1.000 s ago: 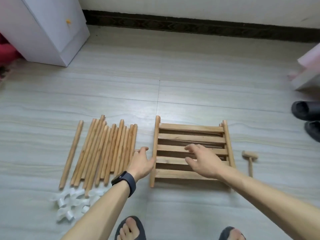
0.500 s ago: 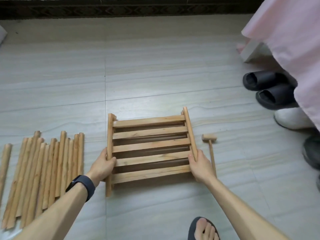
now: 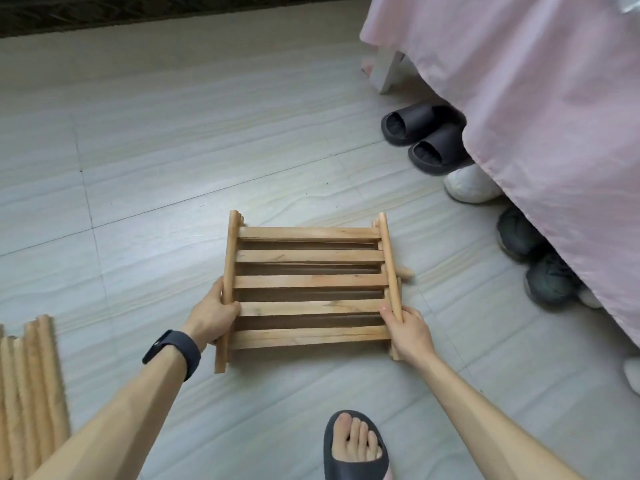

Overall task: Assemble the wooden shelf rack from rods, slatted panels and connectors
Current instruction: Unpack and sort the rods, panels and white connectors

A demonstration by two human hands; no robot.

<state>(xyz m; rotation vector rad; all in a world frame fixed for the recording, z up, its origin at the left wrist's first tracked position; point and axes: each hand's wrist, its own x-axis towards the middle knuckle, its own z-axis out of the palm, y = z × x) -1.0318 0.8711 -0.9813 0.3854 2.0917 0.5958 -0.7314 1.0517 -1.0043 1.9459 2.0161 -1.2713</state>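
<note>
A pink bedsheet hangs over the right of the view, with dark slippers tucked under its edge on the pale tiled floor. At centre is the stack of slatted panels, held by both side rails. The bundle of rods lies well apart at the far left, and the connectors are out of view.

A second ago both hands hovered open over the stack. Now the left hand curls round the left rail and the right hand pinches the right rail near its end. The stack has shifted right: only the head of the wooden mallet peeks past the rail, where before it lay clear beside it. The panels seem to be on their way to open floor, ready to be separated.
</note>
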